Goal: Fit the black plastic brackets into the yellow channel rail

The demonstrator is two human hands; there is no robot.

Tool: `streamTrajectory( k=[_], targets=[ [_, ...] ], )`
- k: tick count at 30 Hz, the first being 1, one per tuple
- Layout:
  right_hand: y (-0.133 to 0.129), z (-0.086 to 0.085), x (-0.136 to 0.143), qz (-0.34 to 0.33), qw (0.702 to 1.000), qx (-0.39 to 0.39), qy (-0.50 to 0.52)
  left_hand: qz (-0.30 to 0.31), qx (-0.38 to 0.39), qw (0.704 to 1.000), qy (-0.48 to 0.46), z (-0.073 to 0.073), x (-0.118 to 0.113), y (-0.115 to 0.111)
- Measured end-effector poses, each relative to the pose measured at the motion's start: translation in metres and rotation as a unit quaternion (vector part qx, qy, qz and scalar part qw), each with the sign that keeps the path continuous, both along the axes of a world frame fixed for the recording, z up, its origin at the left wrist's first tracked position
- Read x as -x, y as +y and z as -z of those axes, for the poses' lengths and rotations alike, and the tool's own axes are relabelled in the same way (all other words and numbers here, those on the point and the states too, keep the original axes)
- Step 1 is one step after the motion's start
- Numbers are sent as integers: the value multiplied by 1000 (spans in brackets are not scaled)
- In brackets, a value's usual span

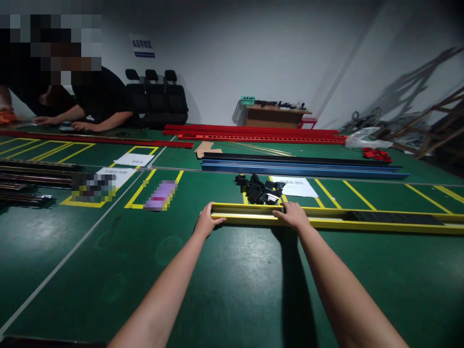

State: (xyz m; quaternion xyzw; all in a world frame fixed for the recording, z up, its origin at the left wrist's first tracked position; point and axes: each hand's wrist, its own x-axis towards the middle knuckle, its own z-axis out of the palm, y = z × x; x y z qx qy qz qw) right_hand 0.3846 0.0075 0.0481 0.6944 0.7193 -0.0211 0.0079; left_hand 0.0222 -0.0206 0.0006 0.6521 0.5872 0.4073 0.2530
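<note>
Rail (250, 222), yellow and channel-shaped, stretches across the worktop (232, 280) from in front of the person to the right edge of the view. Its hollow side shows to the head camera, presumably so that the hands can get at the groove. Whether it rests on the worktop or is raised slightly, I cannot tell. A dark strip (391, 218) sits in the groove farther right, well apart from both hands.

Beyond the rail, black parts (256, 191) lie heaped beside a paper (300, 187), probably placed there to be within reach. Yellow tape (357, 195) seems to mark off bays, and the blue rails (290, 170) and red rails (253, 130) lie lengthwise farther back, apparently grouped by colour.

The left hand (207, 223) is clamped on the rail's left end, thumb along the near wall and the other fingers around the far side, a hold that likely steadies it. The right hand (294, 215) reaches over the groove, fingers curled, thumb pointing left and touching the rail; whether the fingertips pinch something small there or only press, I cannot tell.
</note>
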Motion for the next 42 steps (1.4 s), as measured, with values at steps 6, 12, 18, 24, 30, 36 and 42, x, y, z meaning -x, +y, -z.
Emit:
streamTrajectory(
  k=[6,12,18,24,30,36,42],
  targets=[
    [-6,11,-24,88,996,-14,0,5,-5,1000,1,2,0,1],
    [-9,18,-17,96,995,-36,-6,1,-5,1000,5,3,0,1],
    [-14,10,-14,103,994,-39,5,1,12,1000,26,11,2,6],
    [-16,7,-14,105,994,-25,35,12,12,999,31,13,3,8],
    [-14,6,-12,118,993,-17,19,5,19,1000,23,4,0,4],
    [-14,10,-14,102,994,-31,24,1,14,999,32,7,2,5],
    [-14,9,-15,110,993,-32,29,1,7,999,53,14,3,7]
  ],
)
